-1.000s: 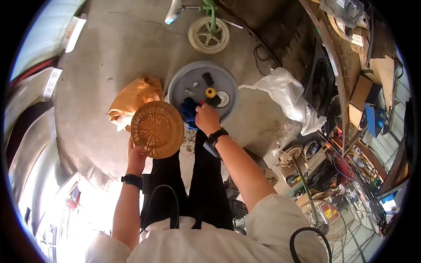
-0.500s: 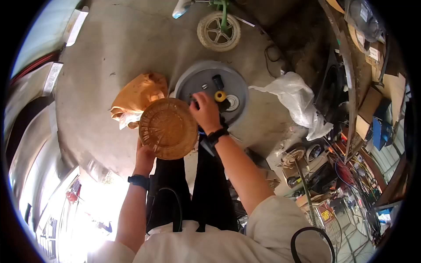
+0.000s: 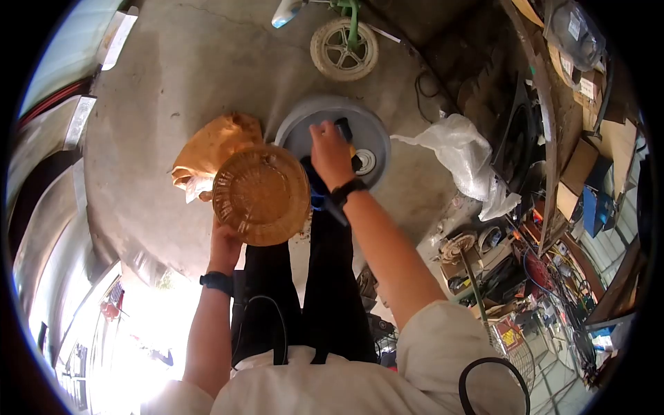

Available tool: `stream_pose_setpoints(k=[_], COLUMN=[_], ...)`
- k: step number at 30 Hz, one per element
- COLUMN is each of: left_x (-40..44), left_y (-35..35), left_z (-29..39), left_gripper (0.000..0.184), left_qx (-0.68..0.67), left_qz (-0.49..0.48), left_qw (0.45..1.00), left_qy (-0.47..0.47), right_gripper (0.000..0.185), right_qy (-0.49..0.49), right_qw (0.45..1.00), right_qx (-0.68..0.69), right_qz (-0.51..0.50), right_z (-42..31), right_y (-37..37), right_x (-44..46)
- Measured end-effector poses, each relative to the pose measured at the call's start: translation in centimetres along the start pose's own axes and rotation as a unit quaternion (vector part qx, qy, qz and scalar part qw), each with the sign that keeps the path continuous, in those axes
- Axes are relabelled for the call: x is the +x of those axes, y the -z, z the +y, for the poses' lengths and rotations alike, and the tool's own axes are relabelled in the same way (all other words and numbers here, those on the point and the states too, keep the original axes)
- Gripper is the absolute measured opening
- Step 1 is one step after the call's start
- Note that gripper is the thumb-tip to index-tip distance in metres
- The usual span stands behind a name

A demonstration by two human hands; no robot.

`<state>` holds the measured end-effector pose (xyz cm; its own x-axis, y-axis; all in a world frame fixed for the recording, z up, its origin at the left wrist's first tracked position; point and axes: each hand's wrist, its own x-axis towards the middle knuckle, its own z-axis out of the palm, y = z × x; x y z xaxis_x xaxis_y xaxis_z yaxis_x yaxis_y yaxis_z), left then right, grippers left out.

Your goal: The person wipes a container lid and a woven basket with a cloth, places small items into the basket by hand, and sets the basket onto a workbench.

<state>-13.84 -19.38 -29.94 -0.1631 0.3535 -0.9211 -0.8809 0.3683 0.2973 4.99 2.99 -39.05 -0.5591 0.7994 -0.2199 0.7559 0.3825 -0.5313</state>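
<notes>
My left hand (image 3: 225, 243) grips the lower left edge of a round amber-brown dish (image 3: 261, 197) with a ribbed rim, tilted so its round face shows. Over a round grey tub (image 3: 382, 142) on the floor, my right hand (image 3: 332, 155) reaches in with its fingers drawn together; whatever they pinch is hidden. Inside the tub, a black cylindrical piece (image 3: 343, 127) lies beside the fingers, and a white ring (image 3: 366, 162) rests on the right. A yellow ring is mostly covered by the hand.
An orange-brown bag (image 3: 218, 149) lies left of the tub. To the right is a crumpled white sack (image 3: 456, 149). A green-framed small bike's wheel (image 3: 344, 48) stands beyond the tub. Boxes (image 3: 581, 169), cables and tools crowd the right side.
My right hand has moved forward and slightly right inside the tub, now covering the yellow ring. The brown dish has shifted a little up and left with my left hand.
</notes>
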Motion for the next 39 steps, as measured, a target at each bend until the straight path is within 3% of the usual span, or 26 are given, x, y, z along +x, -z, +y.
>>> stream_pose_setpoints(k=[5, 8, 11, 14, 16, 19, 20, 22, 24, 26, 29, 32, 35, 36, 38, 39], left_x=[0.4, 0.1, 0.4, 0.3, 1.1, 0.6, 0.1, 0.9, 0.6, 0.9, 1.3, 1.2, 1.0, 1.0, 1.2, 1.2], left_y=[1.0, 0.6, 0.3, -0.5, 0.9, -1.7, -2.6, -1.9, -2.6, -2.3, -1.6, -1.8, -2.2, -2.4, -2.8, -2.8], left_z=[0.4, 0.6, 0.5, 0.6, -0.8, 0.1, 0.7, 0.7, 1.3, 1.3, 0.7, 0.6, 0.8, 0.9, 1.2, 1.2], left_gripper=[0.077, 0.078, 0.079, 0.08, 0.08, 0.081, 0.081, 0.081, 0.081, 0.082, 0.083, 0.082, 0.081, 0.081, 0.081, 0.081], left_qx=[0.006, -0.009, 0.004, 0.022, 0.142, 0.082, 0.024, 0.031, 0.026, 0.019, 0.012, -0.004, 0.0, 0.006, 0.016, 0.021], left_qz=[-0.006, -0.005, 0.013, -0.019, -0.064, -0.047, -0.025, -0.04, -0.023, -0.04, -0.046, -0.029, -0.013, -0.01, -0.021, -0.024], left_qw=[1.0, 1.0, 1.0, 1.0, 0.987, 0.995, 0.999, 0.999, 0.999, 0.999, 0.999, 1.0, 1.0, 1.0, 1.0, 1.0], left_qy=[-0.014, -0.006, -0.009, 0.002, -0.047, -0.021, 0.01, -0.005, 0.001, -0.003, -0.001, 0.0, 0.001, 0.002, 0.001, 0.0], right_gripper=[0.009, 0.007, 0.008, 0.008, 0.008, 0.009, 0.009, 0.009, 0.014, 0.018, 0.027, 0.034, 0.037, 0.038, 0.04, 0.039], right_qy=[-0.001, -0.037, 0.026, 0.153, 0.23, 0.226, 0.215, 0.192, 0.016, -0.099, -0.146, -0.158, -0.179, -0.219, -0.279, -0.268], right_qw=[0.979, 0.987, 0.993, 0.982, 0.964, 0.961, 0.968, 0.977, 0.993, 0.988, 0.984, 0.986, 0.983, 0.969, 0.889, 0.858], right_qx=[-0.086, -0.058, 0.111, 0.057, -0.043, -0.099, -0.062, 0.008, 0.118, 0.054, -0.032, -0.057, -0.015, 0.115, 0.363, 0.438], right_qz=[-0.187, -0.148, 0.0, -0.096, -0.128, -0.123, -0.113, -0.094, -0.013, 0.105, 0.1, -0.021, 0.035, 0.021, -0.002, -0.009], right_z=[2.7, 2.7, -1.3, -4.3, -4.9, -5.0, -5.1, -4.3, -2.7, 0.4, 5.2, 7.0, 6.6, 5.6, 3.7, 3.1], right_y=[-1.5, -1.5, 2.2, 2.8, 2.0, 0.6, 0.7, 2.0, 3.6, 3.5, 1.1, 0.0, -0.2, 1.0, 3.5, 3.9], right_x=[0.6, 0.2, -1.0, -3.0, -3.9, -4.3, -4.1, -3.0, -2.2, -0.7, -0.5, -0.5, -0.9, -1.0, -1.2, -1.5])
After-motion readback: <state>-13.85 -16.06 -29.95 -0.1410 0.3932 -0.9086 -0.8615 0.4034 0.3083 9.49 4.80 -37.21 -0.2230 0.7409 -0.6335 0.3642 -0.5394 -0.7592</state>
